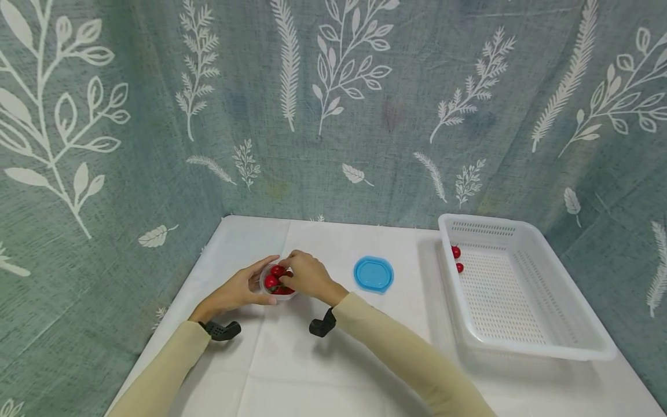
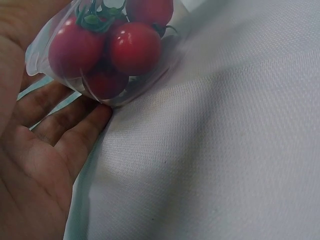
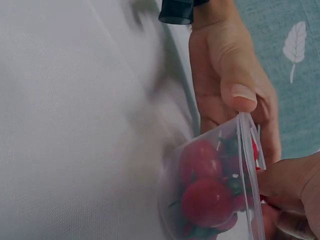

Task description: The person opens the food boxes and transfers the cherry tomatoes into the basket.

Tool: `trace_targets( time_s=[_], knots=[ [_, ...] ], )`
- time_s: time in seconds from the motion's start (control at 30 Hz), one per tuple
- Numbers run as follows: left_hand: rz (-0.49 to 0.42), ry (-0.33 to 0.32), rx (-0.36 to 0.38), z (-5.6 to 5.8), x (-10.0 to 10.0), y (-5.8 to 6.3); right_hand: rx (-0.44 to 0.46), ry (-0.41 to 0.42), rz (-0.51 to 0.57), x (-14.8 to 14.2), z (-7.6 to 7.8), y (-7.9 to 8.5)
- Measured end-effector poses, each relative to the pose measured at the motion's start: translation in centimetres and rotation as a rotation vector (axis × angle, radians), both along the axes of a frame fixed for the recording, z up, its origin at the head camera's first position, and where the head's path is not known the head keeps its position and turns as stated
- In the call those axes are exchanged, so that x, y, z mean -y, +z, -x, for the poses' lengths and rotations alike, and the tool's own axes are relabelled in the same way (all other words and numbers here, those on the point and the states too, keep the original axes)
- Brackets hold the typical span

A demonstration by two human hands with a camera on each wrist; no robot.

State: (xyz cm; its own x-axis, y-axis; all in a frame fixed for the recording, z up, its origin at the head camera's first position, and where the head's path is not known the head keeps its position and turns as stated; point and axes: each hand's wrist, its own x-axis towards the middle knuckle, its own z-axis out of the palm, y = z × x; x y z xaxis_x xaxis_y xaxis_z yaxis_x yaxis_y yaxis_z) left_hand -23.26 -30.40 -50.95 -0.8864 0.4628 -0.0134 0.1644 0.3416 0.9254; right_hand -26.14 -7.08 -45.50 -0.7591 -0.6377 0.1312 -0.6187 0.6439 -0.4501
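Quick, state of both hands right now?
Left hand: closed, holding the clear plastic tub.
Right hand: curled at the round red tomatoes in the tub; whether it grips one cannot be told.

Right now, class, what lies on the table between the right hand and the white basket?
In the head view, a blue lid lies between the right hand and the white basket.
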Motion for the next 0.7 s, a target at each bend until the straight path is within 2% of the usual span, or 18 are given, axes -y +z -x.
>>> trace_targets(
  time_s=[0.17, 0.43, 0.7],
  knots=[
    [0.008, 0.014, 0.0, -0.09, -0.04, 0.07, -0.036, -0.017, -0.051, 0.35, -0.43, 0.31],
    [0.024, 0.029, -0.003, -0.09, 0.0, 0.03, 0.01, -0.03, 0.021, 0.32, -0.68, 0.4],
    [0.025, 0.029, -0.003, -0.2, -0.07, 0.23, -0.017, -0.023, -0.014, 0.21, -0.35, 0.23]
  ],
)
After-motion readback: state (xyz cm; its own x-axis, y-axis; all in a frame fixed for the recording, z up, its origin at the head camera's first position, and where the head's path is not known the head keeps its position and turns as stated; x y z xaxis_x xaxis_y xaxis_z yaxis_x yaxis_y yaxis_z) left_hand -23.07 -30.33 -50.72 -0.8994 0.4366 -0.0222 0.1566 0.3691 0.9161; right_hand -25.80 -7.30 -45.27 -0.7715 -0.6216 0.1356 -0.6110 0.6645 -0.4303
